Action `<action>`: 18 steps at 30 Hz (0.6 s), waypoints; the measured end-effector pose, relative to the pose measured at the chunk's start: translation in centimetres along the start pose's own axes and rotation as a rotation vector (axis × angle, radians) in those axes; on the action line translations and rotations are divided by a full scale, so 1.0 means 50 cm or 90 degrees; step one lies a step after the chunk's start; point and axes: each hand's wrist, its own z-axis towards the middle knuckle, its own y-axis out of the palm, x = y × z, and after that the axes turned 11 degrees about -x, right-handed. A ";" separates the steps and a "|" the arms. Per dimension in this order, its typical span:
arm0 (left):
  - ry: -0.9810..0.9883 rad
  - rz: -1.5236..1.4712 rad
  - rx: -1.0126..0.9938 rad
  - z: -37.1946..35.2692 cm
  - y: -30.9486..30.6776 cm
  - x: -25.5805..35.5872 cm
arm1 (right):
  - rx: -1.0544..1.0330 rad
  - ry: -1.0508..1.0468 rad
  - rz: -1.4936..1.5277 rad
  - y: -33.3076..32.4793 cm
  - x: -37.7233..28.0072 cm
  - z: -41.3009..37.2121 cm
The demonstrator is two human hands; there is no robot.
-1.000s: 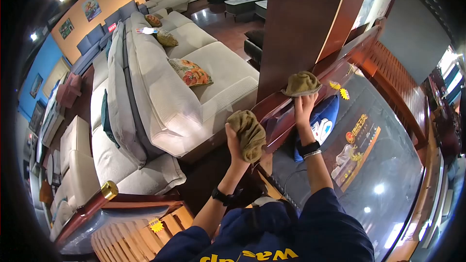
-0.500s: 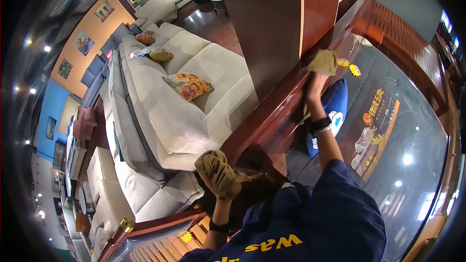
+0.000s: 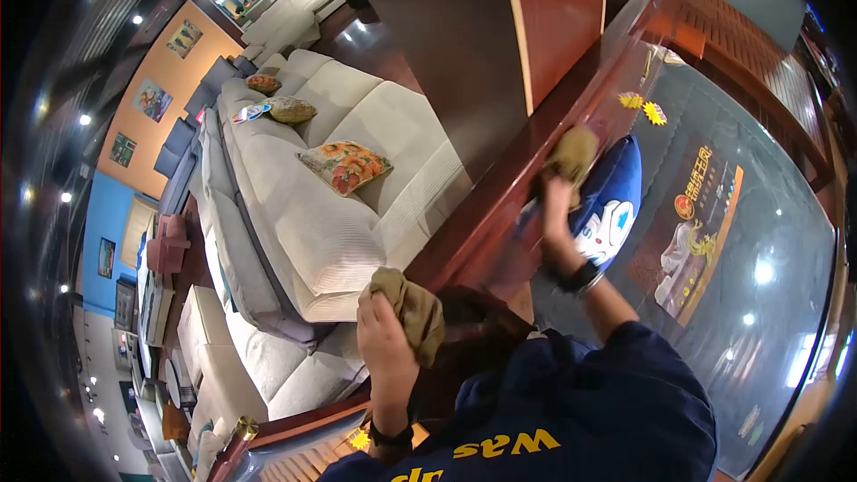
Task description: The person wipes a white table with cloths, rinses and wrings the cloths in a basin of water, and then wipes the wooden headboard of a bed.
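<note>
My left hand (image 3: 386,353) is closed on a brown cloth (image 3: 415,317), held up near the front end of a glossy red-brown wooden headboard (image 3: 464,259). My right hand (image 3: 560,219) grips another brown cloth (image 3: 573,153), which lies against the headboard's face; the fingertips are partly hidden by the cloth. Beside my right wrist a dark blue cushion (image 3: 625,174) with a white cartoon print leans on the headboard. Below it lies a grey mattress (image 3: 768,214) with a shiny cover and a printed panel.
Beyond the headboard stands a dark wooden panel (image 3: 446,45). A long cream sofa (image 3: 330,232) with a floral cushion (image 3: 344,165) is to the left. A brass-capped wooden post (image 3: 245,428) rises at lower left. Yellow star tags (image 3: 654,113) hang by the headboard.
My right hand has moved its cloth down along the headboard, toward me. My left hand has turned, so its fingers now show around the cloth. The view has shifted slightly.
</note>
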 end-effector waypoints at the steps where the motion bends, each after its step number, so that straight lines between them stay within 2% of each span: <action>1: 0.006 -0.001 -0.007 0.011 -0.002 0.022 | 0.001 0.001 -0.057 0.063 -0.031 -0.091; 2: -0.017 0.041 -0.024 0.024 -0.009 0.047 | -0.107 -0.003 -0.139 0.058 0.042 -0.167; 3: -0.037 0.085 -0.036 0.037 -0.013 0.061 | -0.007 0.206 0.374 0.112 -0.030 -0.222; 4: -0.036 0.075 -0.033 0.044 -0.011 0.064 | -0.205 0.031 -0.051 0.091 0.052 -0.282; 5: -0.025 0.077 -0.032 0.048 -0.011 0.065 | -0.263 -0.246 -0.414 0.102 -0.091 -0.277; 7: -0.023 0.063 -0.047 0.049 -0.012 0.057 | -0.349 -0.244 -0.500 0.076 -0.135 -0.252; 9: -0.002 0.061 -0.042 0.047 -0.007 0.040 | -0.350 -0.237 -0.399 0.047 -0.133 -0.200; 10: -0.003 0.023 -0.058 0.048 -0.015 0.042 | -0.306 -0.188 -0.381 0.033 -0.132 -0.177; 11: -0.004 -0.015 -0.074 0.050 -0.020 0.041 | -0.329 -0.370 -0.564 0.001 -0.127 -0.121; 13: 0.036 -0.019 -0.057 0.059 -0.029 0.033 | -0.332 -0.459 -0.619 -0.048 -0.097 -0.020; 14: 0.025 -0.062 -0.079 0.065 -0.037 0.035 | -0.330 -0.419 -0.616 -0.070 -0.072 0.019; 15: 0.015 -0.104 -0.099 0.073 -0.042 0.037 | -0.269 -0.522 -0.660 -0.089 -0.069 0.065; 17: 0.026 -0.118 -0.079 0.082 -0.039 0.030 | -0.095 -0.344 -0.550 -0.105 -0.020 0.141; 18: 0.044 -0.129 -0.069 0.081 -0.036 0.024 | -0.053 -0.261 -0.376 -0.098 -0.032 0.187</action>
